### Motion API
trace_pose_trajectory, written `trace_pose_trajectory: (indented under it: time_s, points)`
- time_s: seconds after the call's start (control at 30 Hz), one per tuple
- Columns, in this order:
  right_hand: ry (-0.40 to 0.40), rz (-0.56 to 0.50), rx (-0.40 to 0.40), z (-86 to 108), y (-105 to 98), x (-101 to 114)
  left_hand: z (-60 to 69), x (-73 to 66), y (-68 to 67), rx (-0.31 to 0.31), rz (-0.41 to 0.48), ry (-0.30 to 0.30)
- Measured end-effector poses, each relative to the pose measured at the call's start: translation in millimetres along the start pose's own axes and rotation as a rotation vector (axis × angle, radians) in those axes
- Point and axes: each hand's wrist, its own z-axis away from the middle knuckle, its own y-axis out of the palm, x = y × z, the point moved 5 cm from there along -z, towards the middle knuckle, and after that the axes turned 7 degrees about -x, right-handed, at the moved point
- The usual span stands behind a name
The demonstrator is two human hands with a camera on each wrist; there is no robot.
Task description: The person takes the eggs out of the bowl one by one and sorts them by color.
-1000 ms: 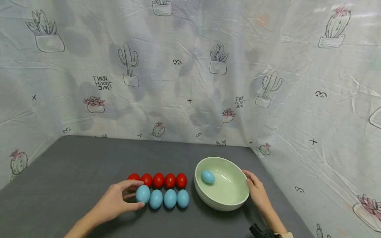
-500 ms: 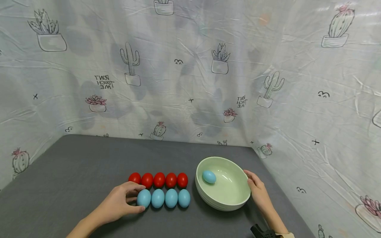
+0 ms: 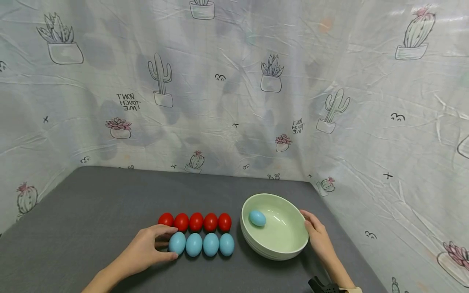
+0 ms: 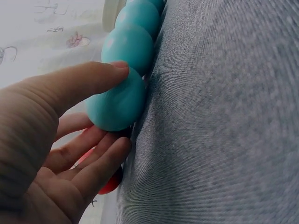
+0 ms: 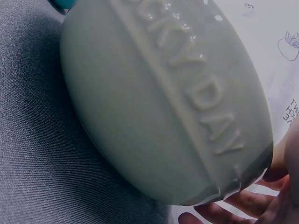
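My left hand (image 3: 148,249) pinches the leftmost blue egg (image 3: 177,243) between thumb and fingers, at the end of a row of blue eggs (image 3: 210,244) on the grey table. In the left wrist view the thumb lies on that blue egg (image 4: 117,105), and the other fingers reach past its end. Behind stands a parallel row of red eggs (image 3: 196,222). To the right is a pale green bowl (image 3: 272,246) with one blue egg (image 3: 257,218) inside. My right hand (image 3: 319,236) rests against the bowl's right side, with some fingers hidden behind it.
A grey cloth-like surface (image 3: 121,195) covers the table. Behind and to the right hangs a pale curtain (image 3: 205,126) printed with cacti. A black strap-like device (image 3: 324,285) sits at my right wrist.
My left hand has lowered the leftmost blue egg slightly, bringing it level with its row. The right hand and bowl hold their place; the head view has shifted a little.
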Motion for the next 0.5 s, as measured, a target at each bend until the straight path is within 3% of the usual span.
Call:
trace_pose_trajectory:
  time_s: [0.33, 0.5]
  points:
    - [0.023, -0.008, 0.002, 1.5, -1, 2, 0.2, -9.9, -4.2, -0.062, -0.075, 0.062]
    - [0.027, -0.022, 0.006, 2.2, -2, 3, -7.9, -31.3, 0.9, -0.138, -0.13, 0.146]
